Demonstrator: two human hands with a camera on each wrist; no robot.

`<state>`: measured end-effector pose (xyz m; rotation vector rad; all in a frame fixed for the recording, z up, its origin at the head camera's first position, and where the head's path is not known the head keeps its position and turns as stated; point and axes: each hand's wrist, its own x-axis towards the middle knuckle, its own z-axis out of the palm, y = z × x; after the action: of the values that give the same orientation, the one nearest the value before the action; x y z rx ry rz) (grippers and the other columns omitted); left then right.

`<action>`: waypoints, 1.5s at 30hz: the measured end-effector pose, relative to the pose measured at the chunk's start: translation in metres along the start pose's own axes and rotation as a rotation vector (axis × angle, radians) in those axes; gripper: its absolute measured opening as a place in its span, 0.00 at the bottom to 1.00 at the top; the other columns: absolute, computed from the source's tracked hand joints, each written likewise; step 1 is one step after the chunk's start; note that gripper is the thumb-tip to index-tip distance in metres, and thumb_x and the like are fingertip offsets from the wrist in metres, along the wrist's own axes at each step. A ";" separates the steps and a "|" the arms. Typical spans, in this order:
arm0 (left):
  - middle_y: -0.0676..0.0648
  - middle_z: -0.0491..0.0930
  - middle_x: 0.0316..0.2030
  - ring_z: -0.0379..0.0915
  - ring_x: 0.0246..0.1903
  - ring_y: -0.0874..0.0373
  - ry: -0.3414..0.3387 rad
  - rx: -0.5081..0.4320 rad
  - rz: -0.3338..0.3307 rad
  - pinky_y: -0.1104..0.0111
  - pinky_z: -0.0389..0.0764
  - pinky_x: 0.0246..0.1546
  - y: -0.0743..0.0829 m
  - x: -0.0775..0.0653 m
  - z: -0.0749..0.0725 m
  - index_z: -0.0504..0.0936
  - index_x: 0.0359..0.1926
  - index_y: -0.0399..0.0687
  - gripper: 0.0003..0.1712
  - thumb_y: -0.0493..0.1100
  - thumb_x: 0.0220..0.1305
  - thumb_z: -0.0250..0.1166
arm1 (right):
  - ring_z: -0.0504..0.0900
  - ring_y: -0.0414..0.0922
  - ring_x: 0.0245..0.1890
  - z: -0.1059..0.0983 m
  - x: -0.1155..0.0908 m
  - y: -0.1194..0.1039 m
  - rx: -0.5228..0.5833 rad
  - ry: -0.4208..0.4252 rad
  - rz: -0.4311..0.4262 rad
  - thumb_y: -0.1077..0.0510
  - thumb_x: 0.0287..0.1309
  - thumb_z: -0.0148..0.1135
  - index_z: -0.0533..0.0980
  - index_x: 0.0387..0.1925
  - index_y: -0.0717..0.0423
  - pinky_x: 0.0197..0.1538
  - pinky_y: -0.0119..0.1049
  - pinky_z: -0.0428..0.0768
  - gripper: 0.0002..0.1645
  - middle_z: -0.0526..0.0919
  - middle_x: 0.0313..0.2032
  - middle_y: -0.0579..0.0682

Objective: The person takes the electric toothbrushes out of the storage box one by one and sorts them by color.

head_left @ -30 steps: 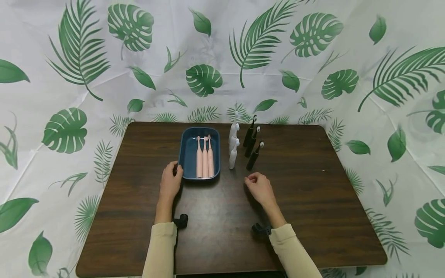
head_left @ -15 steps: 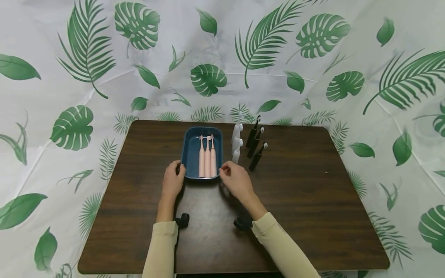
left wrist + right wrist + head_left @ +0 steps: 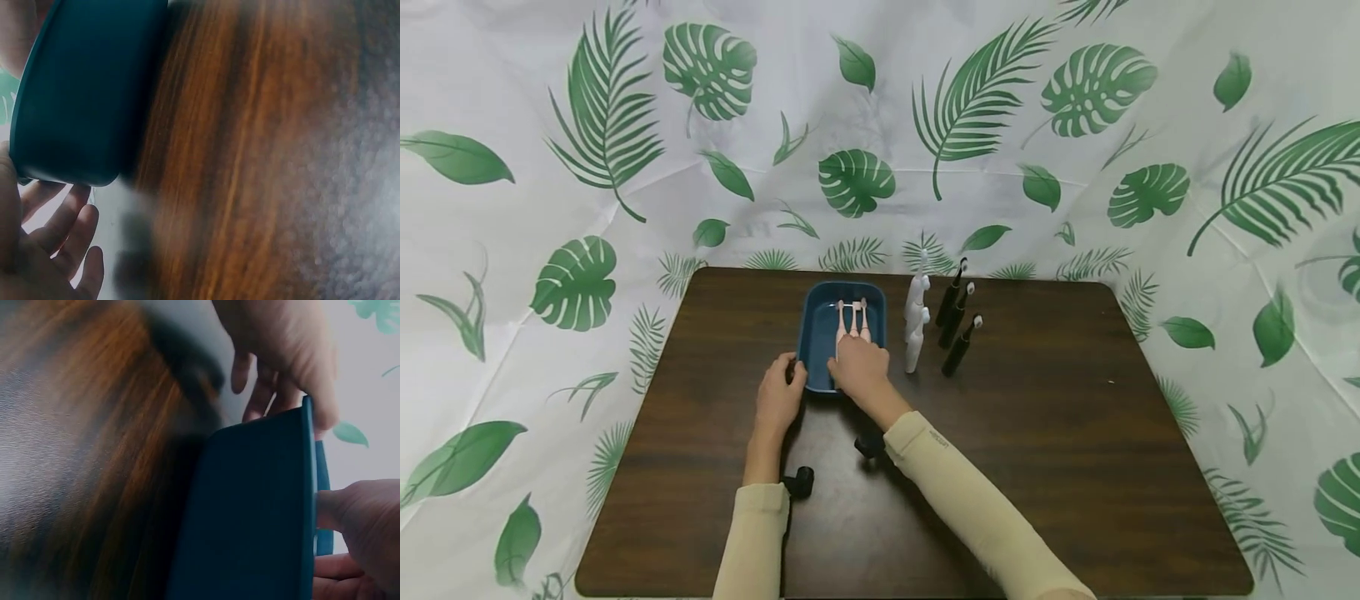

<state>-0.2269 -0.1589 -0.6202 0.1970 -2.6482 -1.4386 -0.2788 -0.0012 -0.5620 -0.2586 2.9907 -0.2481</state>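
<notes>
Three pink toothbrushes lie in a tray — left fingers holding it, right fingers inside, grip unclear

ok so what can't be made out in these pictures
Head view: lower handles of the three slim pink toothbrushes, hidden by the bare right hand.
Right wrist view: right fingertips, hidden by the dark blue rectangular tray.
Left wrist view: the tray's inside, hidden by its wall.

Smooth plastic tray and plastic-looking pink toothbrushes contrast with a glossy wood-grain tabletop and creased, cloth-like backdrop.
</notes>
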 end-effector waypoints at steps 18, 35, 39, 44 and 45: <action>0.43 0.80 0.48 0.75 0.48 0.47 0.034 -0.025 0.043 0.51 0.73 0.53 -0.004 0.002 0.004 0.77 0.60 0.44 0.24 0.53 0.74 0.51 | 0.83 0.49 0.37 0.009 0.013 -0.017 -0.103 0.021 -0.044 0.47 0.64 0.60 0.84 0.38 0.46 0.35 0.51 0.81 0.11 0.86 0.39 0.49; 0.45 0.79 0.52 0.72 0.51 0.45 0.043 0.065 0.010 0.46 0.73 0.50 -0.001 -0.001 0.003 0.77 0.62 0.51 0.24 0.56 0.74 0.50 | 0.84 0.47 0.43 0.014 0.029 -0.025 -0.108 -0.013 -0.008 0.42 0.63 0.61 0.81 0.53 0.47 0.54 0.51 0.78 0.22 0.87 0.39 0.48; 0.44 0.79 0.55 0.71 0.54 0.44 0.036 0.055 0.003 0.46 0.72 0.52 0.000 -0.002 0.003 0.76 0.62 0.49 0.24 0.55 0.74 0.50 | 0.84 0.47 0.43 0.016 0.030 -0.022 -0.071 -0.014 0.010 0.41 0.62 0.62 0.78 0.60 0.48 0.60 0.49 0.74 0.28 0.86 0.35 0.47; 0.43 0.79 0.55 0.71 0.52 0.42 0.037 0.044 0.016 0.48 0.70 0.55 0.000 -0.003 0.002 0.77 0.61 0.46 0.25 0.55 0.74 0.49 | 0.82 0.47 0.35 0.019 0.030 -0.021 0.026 0.003 0.035 0.42 0.61 0.64 0.81 0.40 0.49 0.41 0.48 0.82 0.17 0.83 0.32 0.47; 0.43 0.80 0.55 0.71 0.52 0.43 0.041 0.039 0.015 0.48 0.69 0.55 0.000 -0.003 0.002 0.77 0.61 0.46 0.25 0.54 0.74 0.50 | 0.81 0.47 0.33 0.020 0.030 -0.021 0.039 0.002 0.035 0.42 0.61 0.64 0.80 0.36 0.48 0.40 0.48 0.81 0.15 0.83 0.31 0.47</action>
<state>-0.2245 -0.1572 -0.6215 0.2081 -2.6402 -1.3646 -0.3017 -0.0295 -0.5810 -0.2024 2.9859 -0.3022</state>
